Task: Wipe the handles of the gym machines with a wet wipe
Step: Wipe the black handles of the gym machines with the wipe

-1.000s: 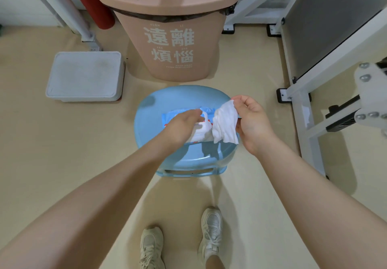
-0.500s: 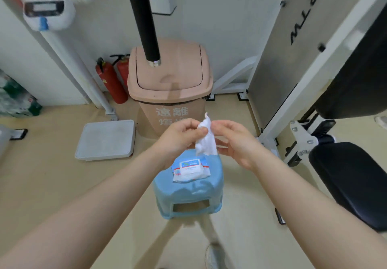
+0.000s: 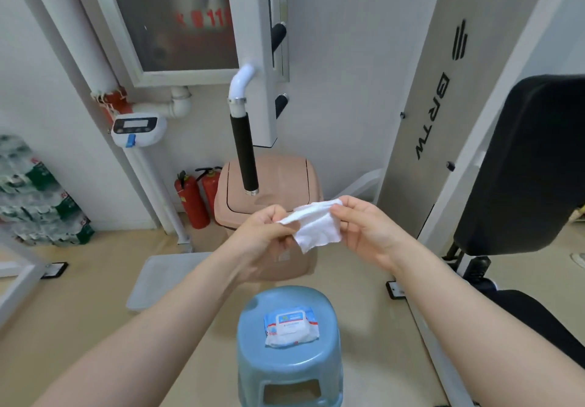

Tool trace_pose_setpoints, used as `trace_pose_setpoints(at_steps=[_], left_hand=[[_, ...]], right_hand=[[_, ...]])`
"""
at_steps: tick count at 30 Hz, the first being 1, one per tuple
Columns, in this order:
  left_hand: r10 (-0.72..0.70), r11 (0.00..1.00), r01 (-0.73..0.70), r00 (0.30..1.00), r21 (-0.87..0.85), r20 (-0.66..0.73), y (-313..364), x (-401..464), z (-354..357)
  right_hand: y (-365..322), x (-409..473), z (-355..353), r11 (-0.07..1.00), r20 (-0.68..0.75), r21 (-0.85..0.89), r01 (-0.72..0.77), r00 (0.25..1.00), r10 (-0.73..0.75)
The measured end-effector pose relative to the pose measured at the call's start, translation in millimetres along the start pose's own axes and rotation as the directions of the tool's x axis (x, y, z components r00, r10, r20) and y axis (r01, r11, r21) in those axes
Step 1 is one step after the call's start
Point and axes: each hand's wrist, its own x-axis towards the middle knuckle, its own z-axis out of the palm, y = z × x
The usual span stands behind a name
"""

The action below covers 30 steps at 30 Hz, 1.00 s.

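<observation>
A white wet wipe (image 3: 316,226) is stretched between my two hands at chest height. My left hand (image 3: 262,235) pinches its left edge and my right hand (image 3: 364,232) pinches its top right corner. Just above and behind the wipe hangs a machine handle with a black foam grip (image 3: 243,153) on a white curved tube. Two shorter black grips (image 3: 278,37) stick out from the white column behind it. The wipe pack (image 3: 289,327) lies shut on a blue plastic stool (image 3: 285,365) below my hands.
A pink swing-lid bin (image 3: 285,178) stands behind the hanging handle, two red fire extinguishers (image 3: 190,197) to its left. A grey tray (image 3: 158,280) lies on the floor. At the right are a grey weight-stack cover (image 3: 437,96) and a black padded seat (image 3: 522,166).
My head has tilted up from the stool, bringing the hanging handle into view. Both hands rose with the wipe pulled from the pack and now spread it out between them.
</observation>
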Motion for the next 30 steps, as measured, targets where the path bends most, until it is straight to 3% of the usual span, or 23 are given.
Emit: trace_pose_setpoints(at_steps=[4, 9, 16, 24, 27, 30], left_hand=[[0.045, 0.983, -0.04, 0.999, -0.181, 0.028, -2.2, 1.6, 5.7], [0.062, 0.97, -0.034, 0.992, -0.24, 0.112, 1.6, -4.7, 2.2], [0.087, 0.995, -0.087, 0.996, -0.044, 0.0, 7.3, -1.9, -20.5], [0.116, 0.968, -0.102, 0.992, 0.231, -0.048, 29.0, 2.7, -69.5], [0.118, 0.942, -0.072, 0.985, 0.327, -0.123, 42.8, 12.7, -89.3], [0.099, 0.929, -0.037, 0.984, 0.369, -0.151, 51.4, 25.7, -109.4]], right_hand=[[-14.6, 9.3, -2.8, 0.979, 0.07, 0.204, -0.009, 0.998, -0.006], [-25.0, 28.0, 2.2, 0.978, 0.201, -0.197, -0.067, 0.974, 0.107], [-29.7, 55.6, 27.3, 0.879, 0.246, -0.477, -0.002, 0.96, 0.136], [-28.7, 86.7, 47.6, 0.935, 0.477, -0.227, -0.272, 0.806, 0.35], [-23.4, 100.3, 64.3, 0.924, 0.405, -0.129, -0.361, 0.831, 0.381], [-19.0, 111.1, 73.7, 0.951, 0.237, -0.029, -0.307, 0.923, 0.304]])
